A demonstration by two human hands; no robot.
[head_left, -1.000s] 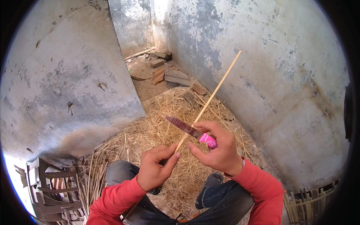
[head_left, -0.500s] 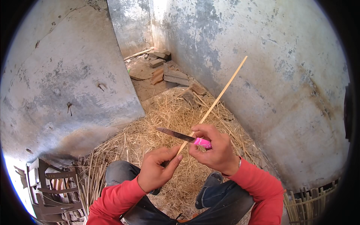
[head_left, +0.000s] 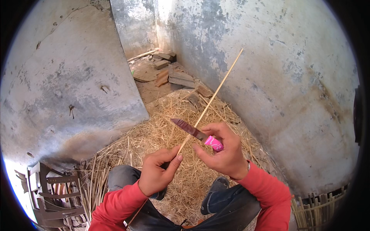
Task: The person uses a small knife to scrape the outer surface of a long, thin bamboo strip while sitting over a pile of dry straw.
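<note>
A long thin strip of wood or bamboo (head_left: pixel 218 87) slants from my left hand up to the far right. My left hand (head_left: pixel 161 169) pinches it between thumb and fingers, and its lower end shows below by my left sleeve. In my right hand (head_left: pixel 223 152) is a knife (head_left: pixel 191 129) with a pink and white patterned handle. Its dark blade points up and left and lies across the strip, just above my left hand. The right thumb is stretched out, apart from the strip; the other fingers wrap the handle.
Straw-like shavings (head_left: pixel 169 123) cover the floor around my legs. Bricks and boards (head_left: pixel 181 79) lie in the far corner. Worn walls (head_left: pixel 277 96) stand close on the right and left. A broken dark frame (head_left: pixel 63 196) and thin sticks (head_left: pixel 92 184) are at left, slats (head_left: pixel 320 210) at right.
The strip has slid down through my left hand and turned, so its lower end now shows by my sleeve. My right thumb has opened away from the strip; the knife has tilted and shifted right.
</note>
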